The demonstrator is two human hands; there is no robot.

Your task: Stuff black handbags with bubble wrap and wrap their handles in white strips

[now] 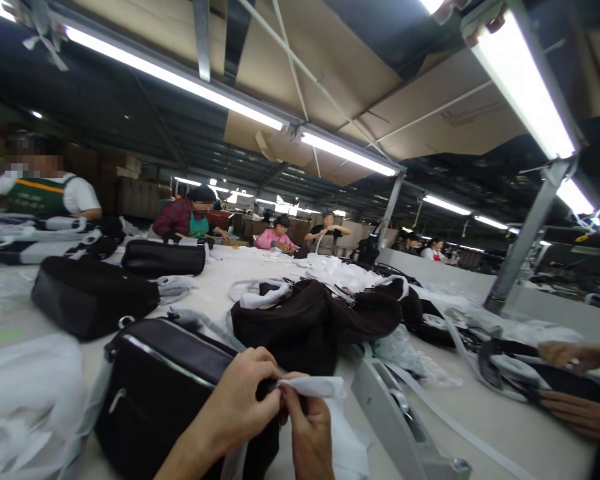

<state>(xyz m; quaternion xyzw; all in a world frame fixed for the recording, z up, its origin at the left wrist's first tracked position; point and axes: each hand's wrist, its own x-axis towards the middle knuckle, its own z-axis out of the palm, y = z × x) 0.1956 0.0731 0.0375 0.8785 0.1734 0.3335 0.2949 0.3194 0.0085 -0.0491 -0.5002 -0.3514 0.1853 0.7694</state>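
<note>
A black bag with a silver zipper stands on the table in front of me, wrapped strap pieces at its side. At its right end, my left hand is closed, thumb and fingers pinching the near end of a strip of thin white wrapping. Just right of it, my right hand is also closed, thumb and fingertips gripping that strip from below. The strip's free end points right. Part of the bag's right end is hidden behind my hands.
Other black bags lie beyond, and one sits at left. A grey tape dispenser stands at right. Plastic wrapping covers the left front. A co-worker's hands handle a bag at right. More people work farther back.
</note>
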